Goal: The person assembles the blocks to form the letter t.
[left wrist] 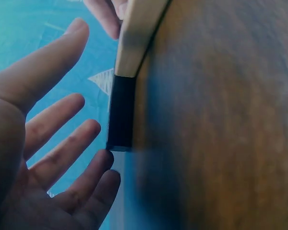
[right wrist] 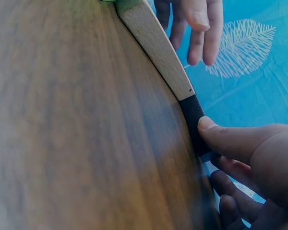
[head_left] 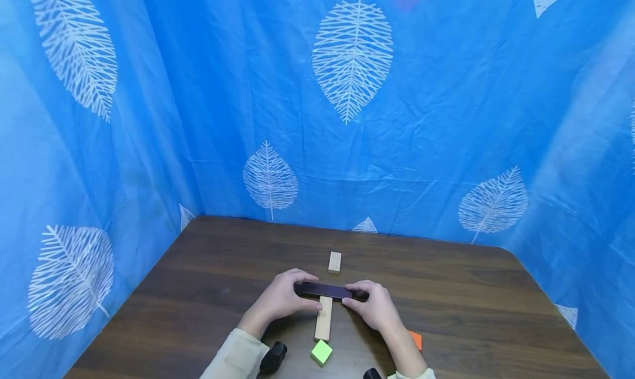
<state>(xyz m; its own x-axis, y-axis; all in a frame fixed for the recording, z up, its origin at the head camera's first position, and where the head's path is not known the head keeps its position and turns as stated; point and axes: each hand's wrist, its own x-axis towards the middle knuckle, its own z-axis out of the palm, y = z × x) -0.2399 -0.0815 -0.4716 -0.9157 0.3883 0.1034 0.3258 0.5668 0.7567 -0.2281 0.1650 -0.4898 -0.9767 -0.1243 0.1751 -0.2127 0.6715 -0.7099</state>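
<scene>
Head view above table (head_left: 198, 291), wrist views close

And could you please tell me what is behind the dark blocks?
Beyond the dark blocks, a pale block lies on the table, with a blue curtain farther back; whatever the dark blocks cover is hidden.

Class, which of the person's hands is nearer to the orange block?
Right. The right hand is ahead and left of the orange block; the left hand is ahead too, but much farther left.
</scene>
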